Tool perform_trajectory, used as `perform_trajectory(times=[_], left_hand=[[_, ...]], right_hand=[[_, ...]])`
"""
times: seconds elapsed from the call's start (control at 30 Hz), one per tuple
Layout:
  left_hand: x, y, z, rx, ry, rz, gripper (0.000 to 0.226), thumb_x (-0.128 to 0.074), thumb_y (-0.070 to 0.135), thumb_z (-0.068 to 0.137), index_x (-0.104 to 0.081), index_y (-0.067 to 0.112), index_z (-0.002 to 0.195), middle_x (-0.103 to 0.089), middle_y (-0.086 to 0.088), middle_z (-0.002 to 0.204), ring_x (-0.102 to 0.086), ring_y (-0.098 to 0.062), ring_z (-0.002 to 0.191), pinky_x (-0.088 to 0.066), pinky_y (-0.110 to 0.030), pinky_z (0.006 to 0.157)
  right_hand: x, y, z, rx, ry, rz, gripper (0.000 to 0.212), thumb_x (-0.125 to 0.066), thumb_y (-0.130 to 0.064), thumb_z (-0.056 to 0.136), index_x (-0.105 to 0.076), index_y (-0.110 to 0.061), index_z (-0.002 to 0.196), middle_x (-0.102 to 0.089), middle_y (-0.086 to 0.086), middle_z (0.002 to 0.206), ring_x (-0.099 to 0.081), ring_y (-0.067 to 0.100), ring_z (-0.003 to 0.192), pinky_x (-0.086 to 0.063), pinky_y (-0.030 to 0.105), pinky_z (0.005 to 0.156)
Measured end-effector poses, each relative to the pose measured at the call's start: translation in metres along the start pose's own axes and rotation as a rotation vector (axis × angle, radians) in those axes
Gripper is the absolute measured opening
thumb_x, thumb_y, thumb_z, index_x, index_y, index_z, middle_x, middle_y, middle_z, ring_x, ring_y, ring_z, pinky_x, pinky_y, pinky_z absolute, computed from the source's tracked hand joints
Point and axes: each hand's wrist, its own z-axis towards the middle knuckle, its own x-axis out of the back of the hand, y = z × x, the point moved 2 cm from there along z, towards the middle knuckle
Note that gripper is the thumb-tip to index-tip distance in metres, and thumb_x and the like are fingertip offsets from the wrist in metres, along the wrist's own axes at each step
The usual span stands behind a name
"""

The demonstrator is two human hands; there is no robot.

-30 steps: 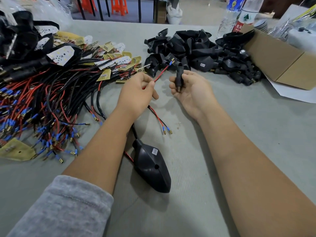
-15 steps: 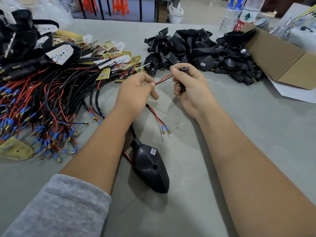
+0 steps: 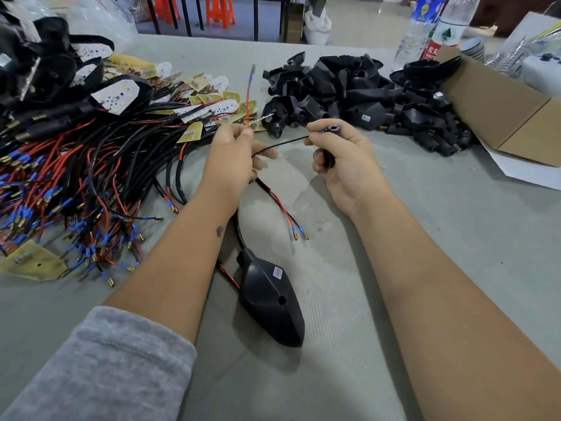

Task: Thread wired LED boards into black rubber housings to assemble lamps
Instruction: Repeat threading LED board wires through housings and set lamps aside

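My left hand (image 3: 232, 156) pinches a pair of thin wires. Its red wire (image 3: 248, 98) sticks straight up, and its black wire (image 3: 282, 144) runs right to my right hand (image 3: 343, 159). My right hand grips a small black rubber sleeve (image 3: 332, 129), with the black wire's blue-tipped end at the sleeve's mouth. An assembled black lamp housing (image 3: 270, 299) lies on the table between my forearms, its cable leading up toward my left hand. A second red-and-black wire pair (image 3: 285, 214) with blue terminals lies beside it.
A tangle of wired LED boards (image 3: 91, 165) covers the left of the grey table (image 3: 425, 238). A heap of black rubber housings (image 3: 364, 92) sits at the back. A cardboard box (image 3: 510, 117) and water bottles (image 3: 425, 28) stand at the far right.
The two wires have been split: the red one now points up, and the black one stretches across to the sleeve. My right hand has turned the sleeve's mouth toward the wire.
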Motion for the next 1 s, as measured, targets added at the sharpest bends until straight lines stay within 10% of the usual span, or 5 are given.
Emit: perform_trajectory(times=[0.13, 0.47, 0.63, 0.8, 1.0], left_hand=[[0.003, 0.002, 0.001, -0.102, 0.114, -0.117, 0.021, -0.032, 0.005, 0.103, -0.042, 0.019, 0.091, -0.067, -0.002, 0.087, -0.063, -0.013, 0.079, -0.051, -0.023, 0.065], [0.005, 0.006, -0.003, -0.113, 0.039, -0.004, 0.012, -0.051, 0.004, 0.092, -0.054, 0.015, 0.092, -0.061, 0.001, 0.061, -0.043, -0.008, 0.042, -0.035, -0.018, 0.042], [-0.003, 0.002, -0.006, -0.274, -0.102, 0.374, 0.011, -0.064, 0.021, 0.09, -0.07, 0.028, 0.084, -0.071, -0.001, 0.076, -0.06, -0.011, 0.069, -0.051, -0.032, 0.072], [-0.004, -0.001, -0.008, -0.338, -0.205, 0.505, 0.014, -0.065, 0.034, 0.092, -0.074, 0.03, 0.082, -0.033, 0.009, 0.05, -0.029, -0.006, 0.048, -0.023, -0.025, 0.051], [-0.003, 0.001, -0.007, -0.256, -0.105, 0.411, 0.018, -0.066, 0.024, 0.091, -0.067, 0.022, 0.073, -0.051, 0.017, 0.054, -0.044, 0.004, 0.048, -0.033, -0.01, 0.051]], right_hand=[[0.0, 0.001, 0.002, -0.02, 0.012, -0.053, 0.023, -0.057, 0.007, 0.085, -0.067, -0.012, 0.078, -0.06, 0.005, 0.071, -0.038, 0.012, 0.054, -0.032, 0.021, 0.055], [-0.006, 0.006, 0.0, 0.043, -0.069, -0.443, 0.021, -0.062, 0.003, 0.083, -0.068, -0.016, 0.078, -0.051, -0.019, 0.048, -0.042, 0.004, 0.055, -0.035, 0.014, 0.053], [-0.006, 0.001, -0.004, 0.05, -0.118, -0.272, 0.02, -0.058, 0.007, 0.085, -0.065, -0.012, 0.081, -0.062, 0.006, 0.072, -0.038, 0.009, 0.052, -0.031, 0.017, 0.05], [-0.006, 0.001, -0.001, 0.045, -0.108, -0.213, 0.019, -0.055, 0.005, 0.088, -0.062, -0.012, 0.083, -0.057, -0.001, 0.061, -0.038, 0.009, 0.049, -0.029, 0.019, 0.048], [-0.007, -0.003, 0.0, -0.164, -0.012, 0.085, 0.022, -0.042, -0.028, 0.096, -0.047, -0.015, 0.078, -0.047, 0.003, 0.062, -0.029, 0.014, 0.047, -0.024, 0.025, 0.048]])
